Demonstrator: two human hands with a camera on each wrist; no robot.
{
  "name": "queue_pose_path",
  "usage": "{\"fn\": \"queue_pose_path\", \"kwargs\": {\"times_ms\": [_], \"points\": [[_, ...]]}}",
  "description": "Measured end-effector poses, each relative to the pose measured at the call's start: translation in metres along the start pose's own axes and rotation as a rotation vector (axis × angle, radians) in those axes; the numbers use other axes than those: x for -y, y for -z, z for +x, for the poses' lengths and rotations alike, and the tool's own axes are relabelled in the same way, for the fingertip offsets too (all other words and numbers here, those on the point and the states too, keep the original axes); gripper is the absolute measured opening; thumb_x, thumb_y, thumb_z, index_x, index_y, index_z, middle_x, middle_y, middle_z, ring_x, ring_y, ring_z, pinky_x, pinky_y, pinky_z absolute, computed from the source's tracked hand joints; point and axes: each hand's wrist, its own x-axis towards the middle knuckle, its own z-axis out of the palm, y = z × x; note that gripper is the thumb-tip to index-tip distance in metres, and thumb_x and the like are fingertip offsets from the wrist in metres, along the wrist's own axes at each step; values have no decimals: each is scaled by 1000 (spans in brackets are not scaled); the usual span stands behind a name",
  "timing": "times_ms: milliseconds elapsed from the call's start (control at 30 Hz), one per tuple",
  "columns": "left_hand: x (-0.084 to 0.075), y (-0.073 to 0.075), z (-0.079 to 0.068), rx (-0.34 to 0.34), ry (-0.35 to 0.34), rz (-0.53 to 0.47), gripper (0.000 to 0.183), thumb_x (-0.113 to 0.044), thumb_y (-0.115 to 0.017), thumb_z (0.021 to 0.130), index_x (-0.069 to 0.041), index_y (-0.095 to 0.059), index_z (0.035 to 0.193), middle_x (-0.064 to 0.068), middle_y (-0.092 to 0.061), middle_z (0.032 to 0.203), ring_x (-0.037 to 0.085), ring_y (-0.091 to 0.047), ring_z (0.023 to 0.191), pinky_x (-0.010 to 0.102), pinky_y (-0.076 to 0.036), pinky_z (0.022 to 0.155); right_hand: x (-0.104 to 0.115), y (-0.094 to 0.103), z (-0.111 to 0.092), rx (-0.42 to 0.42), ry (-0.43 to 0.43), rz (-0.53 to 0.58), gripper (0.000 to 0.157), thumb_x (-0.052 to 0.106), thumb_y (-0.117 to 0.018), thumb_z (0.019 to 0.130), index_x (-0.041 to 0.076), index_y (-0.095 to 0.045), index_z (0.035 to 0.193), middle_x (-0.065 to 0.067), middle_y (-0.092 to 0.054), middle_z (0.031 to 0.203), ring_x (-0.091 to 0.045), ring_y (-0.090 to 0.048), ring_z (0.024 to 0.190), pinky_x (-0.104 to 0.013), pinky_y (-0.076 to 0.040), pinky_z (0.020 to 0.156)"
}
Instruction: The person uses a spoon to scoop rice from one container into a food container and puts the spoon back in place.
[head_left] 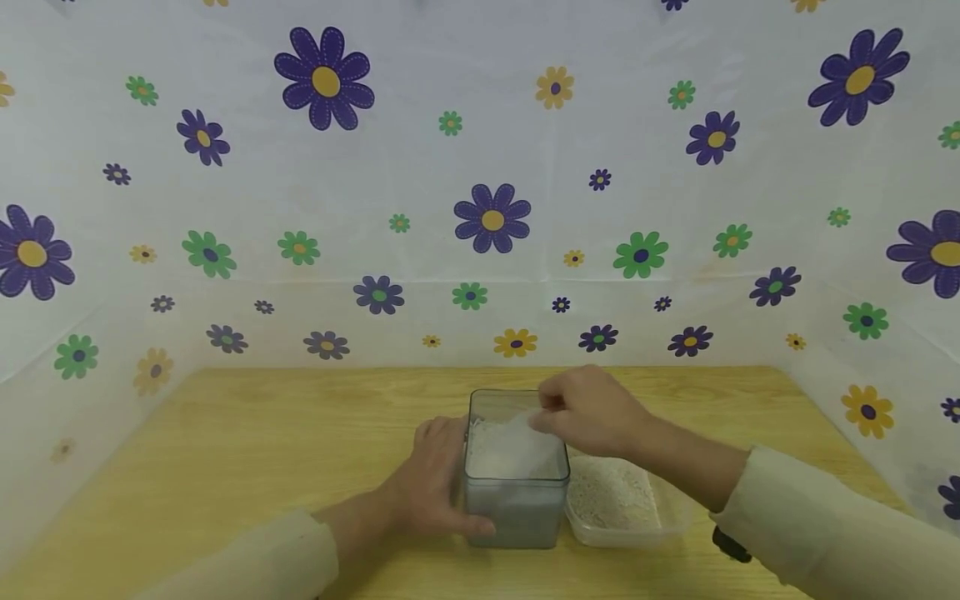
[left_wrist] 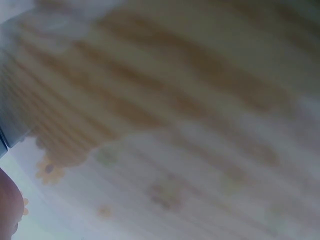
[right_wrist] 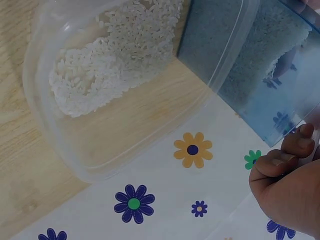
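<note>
A tall, square, blue-grey see-through container stands on the table with white rice inside. My left hand grips its left side, thumb across the front face; in the left wrist view only part of a finger shows beside the container edge. Above the container's open top, my right hand pinches a translucent whitish scoop, which dips inside the rim. The scoop's exact shape is blurred. To the right sits a low clear plastic tub with loose rice spread over part of its base.
The wooden table runs back to a white sheet printed with purple, green and yellow flowers. That sheet also rises at both sides. A small black object shows under the right sleeve. The left wrist view is mostly blurred.
</note>
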Motion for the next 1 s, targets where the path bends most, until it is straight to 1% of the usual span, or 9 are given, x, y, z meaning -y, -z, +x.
{"fn": "queue_pose_path", "kwargs": {"times_ms": [167, 300, 400, 533, 633, 833, 1000], "points": [[-2, -1, -1, -4, 13, 1, 113, -83, -57, 60, -16, -24, 145, -10, -38, 134, 10, -32, 120, 44, -20, 101, -4, 3, -3, -2, -50, 57, 30, 28, -63, 84, 18, -52, 58, 6, -41, 53, -10, -40, 52, -26, -33, 51], [-3, -2, -1, -11, 16, 3, 111, -82, -58, 59, -20, -23, 144, -10, -40, 131, 10, -32, 119, 43, -21, 100, -8, 8, -5, -15, -73, 125, 31, 26, -62, 86, 16, -51, 58, 5, -38, 53, -11, -38, 51, -27, -33, 53], [-3, -3, -2, -19, 8, 5, 109, -82, -59, 59, -23, -23, 143, -10, -41, 131, 10, -33, 118, 43, -22, 99, -12, 13, -8, -30, -86, 186, 35, 25, -62, 86, 14, -46, 57, 4, -34, 53, -12, -36, 51, -28, -33, 55], [-3, -3, -2, -25, -1, 6, 111, -83, -57, 59, -20, -24, 143, -9, -40, 132, 11, -33, 119, 44, -21, 100, -19, 19, -14, -48, -104, 241, 37, 25, -62, 86, 13, -41, 58, 3, -33, 55, -14, -35, 54, -29, -33, 56], [-4, -4, -1, -21, -1, 2, 111, -83, -57, 59, -17, -26, 143, -11, -39, 133, 10, -33, 120, 45, -21, 100, -27, 24, -19, -63, -115, 245, 37, 25, -62, 86, 13, -41, 59, 3, -33, 55, -14, -35, 54, -29, -32, 56], [-5, -3, 1, -14, 7, -24, 109, -81, -60, 59, -18, -28, 143, -14, -38, 135, 9, -32, 120, 46, -20, 100, -44, 41, -33, -87, -123, 232, 37, 27, -62, 87, 12, -42, 61, 3, -33, 57, -14, -36, 54, -29, -32, 56], [-6, -2, 1, -20, -4, -28, 107, -81, -60, 60, -18, -30, 142, -13, -38, 136, 10, -33, 120, 46, -20, 99, -58, 54, -49, -112, -145, 192, 38, 32, -63, 87, 12, -42, 62, 3, -33, 58, -13, -35, 55, -28, -30, 53]]}}
